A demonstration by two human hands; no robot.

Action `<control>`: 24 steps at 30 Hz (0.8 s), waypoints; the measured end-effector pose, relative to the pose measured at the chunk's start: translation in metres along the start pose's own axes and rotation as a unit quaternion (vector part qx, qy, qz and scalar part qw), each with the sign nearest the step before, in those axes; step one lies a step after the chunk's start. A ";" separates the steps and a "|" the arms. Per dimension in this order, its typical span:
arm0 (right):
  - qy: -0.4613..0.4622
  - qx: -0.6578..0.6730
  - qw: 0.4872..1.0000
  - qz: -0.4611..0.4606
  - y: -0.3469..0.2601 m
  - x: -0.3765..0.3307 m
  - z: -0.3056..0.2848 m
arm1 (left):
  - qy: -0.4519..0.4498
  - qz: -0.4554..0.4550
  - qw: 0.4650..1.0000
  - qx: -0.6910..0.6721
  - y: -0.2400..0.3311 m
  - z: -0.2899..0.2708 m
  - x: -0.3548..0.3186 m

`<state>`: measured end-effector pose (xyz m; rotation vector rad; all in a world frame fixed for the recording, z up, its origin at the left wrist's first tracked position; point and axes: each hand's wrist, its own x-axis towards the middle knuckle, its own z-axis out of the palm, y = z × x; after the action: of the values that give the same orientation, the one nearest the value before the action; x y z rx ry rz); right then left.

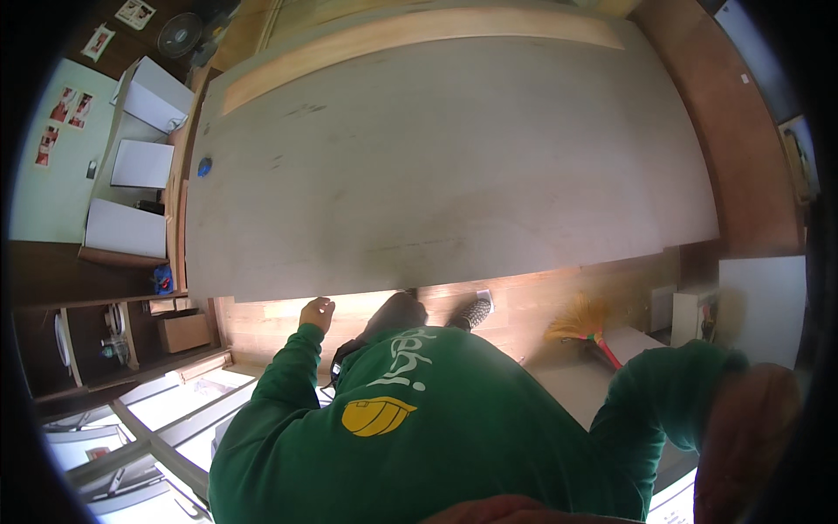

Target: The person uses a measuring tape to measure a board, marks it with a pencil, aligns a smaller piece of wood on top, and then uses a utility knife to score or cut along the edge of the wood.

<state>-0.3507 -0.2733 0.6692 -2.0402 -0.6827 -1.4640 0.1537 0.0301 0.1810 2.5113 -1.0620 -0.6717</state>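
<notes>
A large grey tabletop (454,166) fills the middle, with a few dark scuffs and a pale wooden strip (419,28) along its far side. My left hand (317,314) hangs just off the near edge at the left, its fingers curled in; anything inside them is too small to make out. Raised at the far right, close to the camera, my right hand (749,437) is large and smeared, so its fingers cannot be read. Both arms wear green sleeves. A small blue object (204,166) lies near the tabletop's left edge.
White box-like panels (142,164) stand beyond the left edge, above dark shelves (122,341) with a cardboard box (184,331). At right are a straw broom (580,325) on the wooden floor, a white panel (761,306) and a brown board (724,113). A fan (180,35) stands far left.
</notes>
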 end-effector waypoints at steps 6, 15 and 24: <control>-0.007 0.006 1.000 0.001 0.020 -0.007 -0.029 | -0.011 -0.005 1.000 0.007 0.054 -0.002 0.007; -0.028 -0.073 0.996 0.048 0.053 0.017 -0.028 | -0.059 0.073 0.995 -0.045 0.092 0.033 0.108; 0.011 -0.123 0.985 0.124 0.101 -0.002 -0.074 | -0.081 0.177 0.978 -0.072 0.221 0.093 0.251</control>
<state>-0.3344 -0.3972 0.6747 -2.1971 -0.2343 -1.4785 0.1289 -0.3130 0.1334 2.0983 -1.4165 -0.8213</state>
